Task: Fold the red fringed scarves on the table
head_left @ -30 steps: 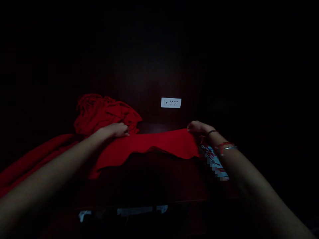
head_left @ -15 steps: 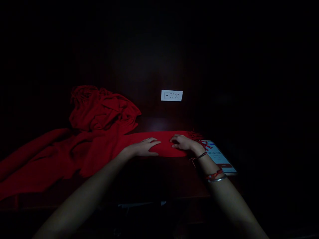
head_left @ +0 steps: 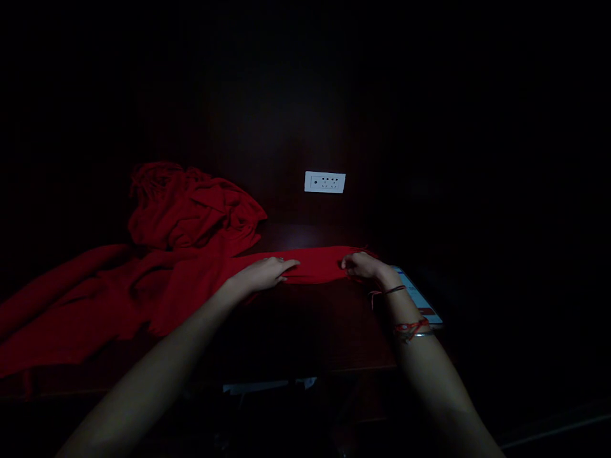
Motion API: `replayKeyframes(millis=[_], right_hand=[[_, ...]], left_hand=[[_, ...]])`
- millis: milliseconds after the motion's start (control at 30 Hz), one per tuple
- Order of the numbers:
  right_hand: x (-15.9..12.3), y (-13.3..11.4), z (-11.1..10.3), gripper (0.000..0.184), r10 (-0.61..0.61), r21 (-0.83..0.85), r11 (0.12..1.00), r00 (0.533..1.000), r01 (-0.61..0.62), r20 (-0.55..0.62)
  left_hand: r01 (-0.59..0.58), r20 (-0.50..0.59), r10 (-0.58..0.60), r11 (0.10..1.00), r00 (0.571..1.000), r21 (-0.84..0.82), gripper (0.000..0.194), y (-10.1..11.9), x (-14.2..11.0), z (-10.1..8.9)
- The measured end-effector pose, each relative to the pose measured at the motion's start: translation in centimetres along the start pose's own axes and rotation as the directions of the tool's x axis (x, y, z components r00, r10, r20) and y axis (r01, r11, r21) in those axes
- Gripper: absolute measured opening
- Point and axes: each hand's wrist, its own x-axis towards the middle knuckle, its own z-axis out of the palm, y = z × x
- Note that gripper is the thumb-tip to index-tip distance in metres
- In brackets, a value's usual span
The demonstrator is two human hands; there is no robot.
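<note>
A long red scarf (head_left: 317, 262) lies across the dark table, its narrow end stretched flat between my hands. My left hand (head_left: 262, 273) is closed on the near edge of this strip, with some of its fingers hidden. At the strip's right end, my right hand (head_left: 363, 264) has its fingers curled and pinched on the cloth. Little of the fringe shows behind my right hand. Leftward, the scarf widens into loose, wrinkled folds.
A bunched red cloth heap (head_left: 191, 210) with fringe sits at the back left. A lit phone (head_left: 422, 302) lies beside my right forearm. On the dark wall behind is a white socket plate (head_left: 325, 182). The table's front edge (head_left: 363, 369) runs below my hands.
The strip between my hands has become narrower, its near edge drawn back away from me. My fingers have gone from spread on the cloth to closed on it. The fringe is mostly out of sight.
</note>
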Motion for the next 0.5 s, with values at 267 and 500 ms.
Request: replayKeyframes(millis=[267,500], right_hand=[[-0.4,0.0,0.2,0.067,-0.148,0.255,0.955,0.988,0.152,-0.033],[-0.1,-2.5,0.4,0.04,-0.276,0.034,0.958,0.944,0.286,-0.18]], left_hand=[[0.024,0.011,-0.023,0.998,1.0,-0.063,0.038,-2.5,0.2,0.2],[0.037,-0.022,-0.039,0.994,0.999,-0.099,0.029,-2.8,-0.1,-0.2]])
